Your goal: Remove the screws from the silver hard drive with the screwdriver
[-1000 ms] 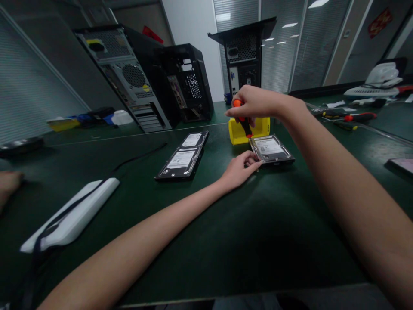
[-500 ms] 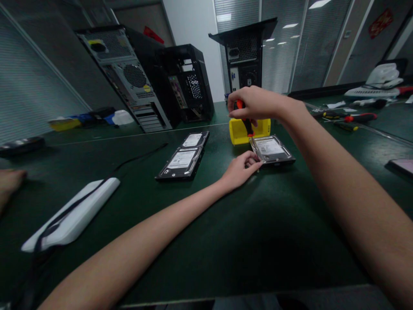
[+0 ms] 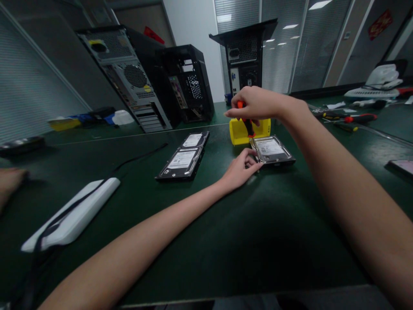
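Note:
A hard drive (image 3: 272,147) lies label up on the green table (image 3: 206,241), right of centre. My left hand (image 3: 241,168) rests on the table and grips the drive's near left corner between thumb and fingers. Above the drive, my right hand (image 3: 254,103) is closed around a screwdriver (image 3: 248,125) with a red and black handle. The screwdriver points down, its shaft meeting the drive's left side. Just behind the drive sits a yellow bin (image 3: 237,134). Two more hard drives (image 3: 182,159) lie end to end to the left of my hands.
Computer cases (image 3: 151,82) stand at the back, with another case (image 3: 245,56) behind the bin. At left lies a white power strip (image 3: 77,211) with a black strap across it. Screwdrivers (image 3: 358,117) lie at right. Another person's hand (image 3: 11,181) shows at the left edge.
The fingers of my right hand have shifted slightly on the screwdriver handle, the thumb reaching a little further left. My left hand and the drive stay in place.

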